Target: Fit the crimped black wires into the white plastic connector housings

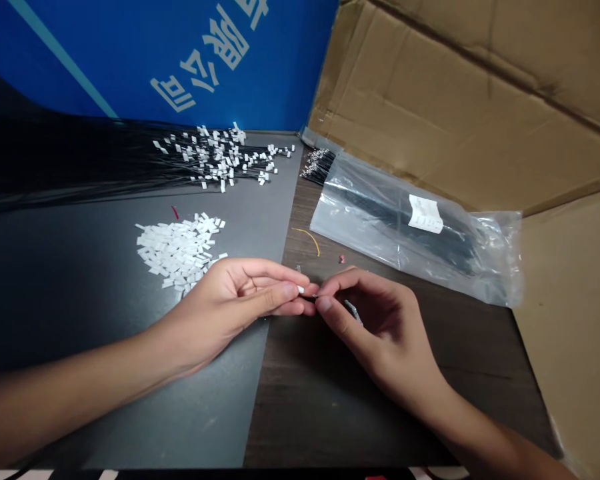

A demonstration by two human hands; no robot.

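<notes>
In front of me, my left hand pinches a small white plastic connector between thumb and fingers. My right hand is closed in a pinch just to its right, the fingertips of both hands almost meeting. Between them shows a bit of thin dark wire, its end at my right thumb and forefinger; the rest of it is hidden. To the left of my left hand lies a heap of loose white connectors. A small greyish scrap shows beside my right thumb.
Black wires with white connectors on their ends lie at the back left. A clear plastic bag of black wires with metal tips lies back right, before a cardboard wall. A yellow wire scrap and a red one are nearby.
</notes>
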